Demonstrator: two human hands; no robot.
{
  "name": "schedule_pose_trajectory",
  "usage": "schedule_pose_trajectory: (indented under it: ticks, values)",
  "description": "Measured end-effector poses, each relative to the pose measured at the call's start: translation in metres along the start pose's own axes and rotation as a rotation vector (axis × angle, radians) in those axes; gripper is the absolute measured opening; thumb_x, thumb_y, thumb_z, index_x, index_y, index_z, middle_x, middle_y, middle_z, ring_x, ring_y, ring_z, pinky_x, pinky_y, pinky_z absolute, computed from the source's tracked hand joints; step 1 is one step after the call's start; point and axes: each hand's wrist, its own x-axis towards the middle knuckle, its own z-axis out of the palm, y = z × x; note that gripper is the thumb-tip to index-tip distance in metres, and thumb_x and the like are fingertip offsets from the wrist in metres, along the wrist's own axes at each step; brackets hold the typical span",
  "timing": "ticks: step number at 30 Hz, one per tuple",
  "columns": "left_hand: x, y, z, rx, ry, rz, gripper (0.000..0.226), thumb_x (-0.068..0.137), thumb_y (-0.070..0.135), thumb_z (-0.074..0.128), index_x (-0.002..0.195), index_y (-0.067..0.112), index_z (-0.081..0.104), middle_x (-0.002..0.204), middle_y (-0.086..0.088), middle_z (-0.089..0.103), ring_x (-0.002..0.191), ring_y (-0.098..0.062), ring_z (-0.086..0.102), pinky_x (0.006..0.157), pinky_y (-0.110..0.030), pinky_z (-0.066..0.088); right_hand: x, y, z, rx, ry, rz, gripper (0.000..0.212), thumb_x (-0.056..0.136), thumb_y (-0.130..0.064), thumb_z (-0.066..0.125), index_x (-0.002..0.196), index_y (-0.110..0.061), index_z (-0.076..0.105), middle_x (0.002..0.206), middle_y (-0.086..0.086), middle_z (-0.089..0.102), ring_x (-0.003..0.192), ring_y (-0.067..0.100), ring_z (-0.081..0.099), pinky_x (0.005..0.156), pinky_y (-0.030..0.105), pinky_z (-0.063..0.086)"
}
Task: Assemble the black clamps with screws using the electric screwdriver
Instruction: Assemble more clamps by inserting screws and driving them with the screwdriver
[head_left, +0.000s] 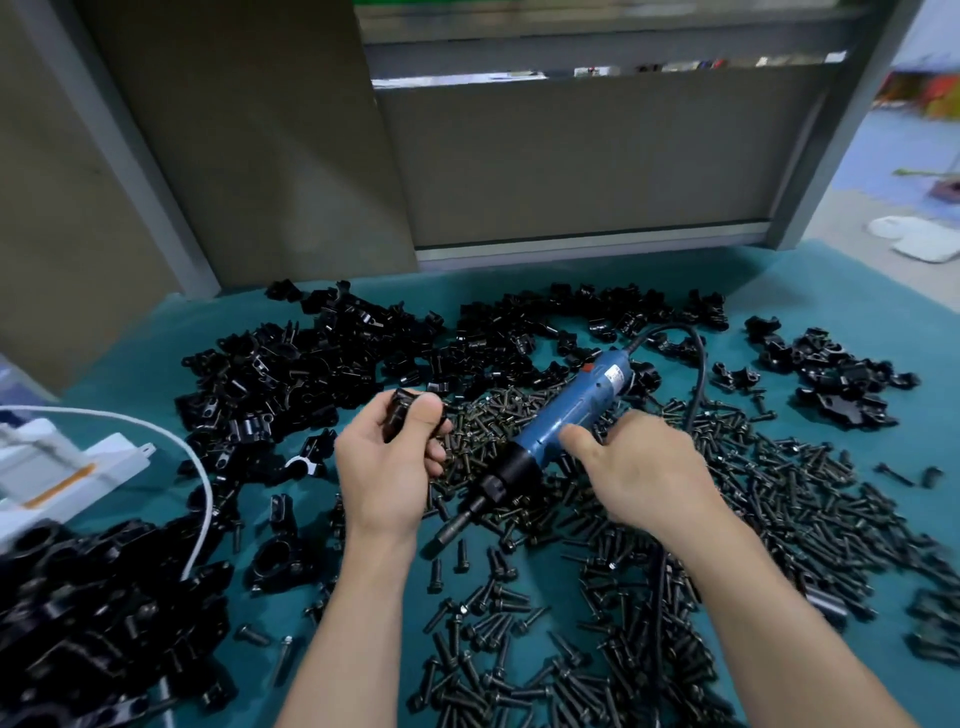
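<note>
My right hand (644, 467) is wrapped around the blue body of the electric screwdriver (561, 415), thumb lying on top. Its long axis runs diagonally: the black bit end points down towards me and towards my left wrist, while the cord end points away, beyond my right hand, where the black cord (698, 364) loops off. My left hand (387, 467) is curled around one black clamp (402, 410), thumb pressed over it, just beside the tool's body. Loose screws (779, 493) cover the teal worktop (130, 374) under and around my right hand; clamps (311, 364) are heaped beyond my left hand.
</note>
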Motion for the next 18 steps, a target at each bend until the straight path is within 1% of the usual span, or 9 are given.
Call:
schedule_pose_trajectory:
  ticks: [4,5,7,9,11,13,15,17,18]
  values:
    - [0.001,0.001,0.0,0.106,0.012,0.017,0.013,0.097,0.026,0.073,0.085,0.028,0.075,0.077,-0.006,0.074,0.059,-0.012,0.06,0.053,-0.028,0.052,0.001,-0.012,0.009,0.049,0.031,0.202,0.069,0.088,-0.078,0.055,0.082,-0.01,0.061,0.073,0.005,0.065,0.063,0.024,0.06,0.056,0.031,0.041]
    - [0.0,0.002,0.001,0.138,0.008,0.023,0.011,0.096,0.028,0.074,0.085,0.027,0.075,0.077,-0.007,0.073,0.059,-0.012,0.06,0.054,-0.032,0.053,0.001,-0.019,0.01,0.047,0.033,0.231,0.071,0.087,-0.081,0.053,0.086,-0.011,0.063,0.076,0.005,0.067,0.066,0.025,0.062,0.058,0.031,0.043]
    - [-0.003,0.003,0.004,0.193,-0.004,0.01,0.011,0.095,0.03,0.075,0.084,0.027,0.074,0.075,-0.007,0.072,0.058,-0.014,0.06,0.059,-0.041,0.053,0.004,-0.031,0.01,0.049,0.007,0.277,0.08,0.081,-0.09,0.047,0.095,-0.013,0.066,0.085,0.005,0.072,0.076,0.027,0.068,0.07,0.034,0.051]
    - [-0.009,0.004,0.012,0.166,0.014,-0.066,0.016,0.095,0.03,0.074,0.081,0.024,0.073,0.073,-0.007,0.073,0.057,-0.013,0.06,0.06,-0.04,0.053,0.007,-0.041,0.012,0.046,-0.025,0.314,0.09,0.077,-0.094,0.044,0.109,-0.013,0.066,0.095,0.005,0.073,0.084,0.028,0.071,0.082,0.038,0.057]
    - [-0.015,0.006,0.02,0.117,0.029,-0.156,0.021,0.096,0.03,0.074,0.077,0.021,0.072,0.071,-0.004,0.074,0.055,-0.012,0.061,0.057,-0.034,0.053,0.008,-0.053,0.016,0.054,-0.052,0.358,0.094,0.076,-0.09,0.052,0.125,-0.01,0.055,0.104,0.008,0.071,0.09,0.031,0.071,0.088,0.042,0.058]
    - [-0.02,0.006,0.024,0.1,-0.016,-0.209,0.022,0.097,0.03,0.073,0.079,0.017,0.071,0.069,-0.001,0.073,0.055,-0.011,0.06,0.055,-0.03,0.052,0.011,-0.066,0.019,0.143,-0.058,0.411,0.093,0.076,-0.076,0.069,0.133,-0.007,0.047,0.108,0.01,0.068,0.092,0.032,0.071,0.088,0.044,0.059]
    - [-0.022,0.008,0.027,0.033,-0.058,-0.274,0.022,0.098,0.03,0.072,0.082,0.015,0.07,0.069,0.001,0.071,0.055,-0.011,0.058,0.053,-0.028,0.048,0.017,-0.075,0.02,0.319,-0.046,0.469,0.079,0.079,-0.046,0.081,0.135,-0.002,0.046,0.106,0.013,0.065,0.09,0.03,0.069,0.087,0.042,0.061]
    - [-0.021,0.012,0.027,-0.034,-0.09,-0.368,0.02,0.099,0.03,0.071,0.088,0.013,0.071,0.073,-0.002,0.072,0.056,-0.011,0.059,0.051,-0.026,0.048,0.023,-0.077,0.019,0.452,-0.049,0.498,0.063,0.082,-0.024,0.08,0.131,0.001,0.048,0.095,0.013,0.062,0.081,0.025,0.065,0.08,0.036,0.061]
    - [-0.022,0.013,0.027,-0.086,-0.107,-0.417,0.021,0.1,0.029,0.069,0.091,0.011,0.072,0.075,-0.005,0.073,0.055,-0.011,0.06,0.05,-0.024,0.049,0.025,-0.075,0.018,0.531,-0.056,0.506,0.058,0.083,-0.018,0.078,0.13,0.001,0.048,0.095,0.013,0.062,0.081,0.024,0.065,0.078,0.035,0.06]
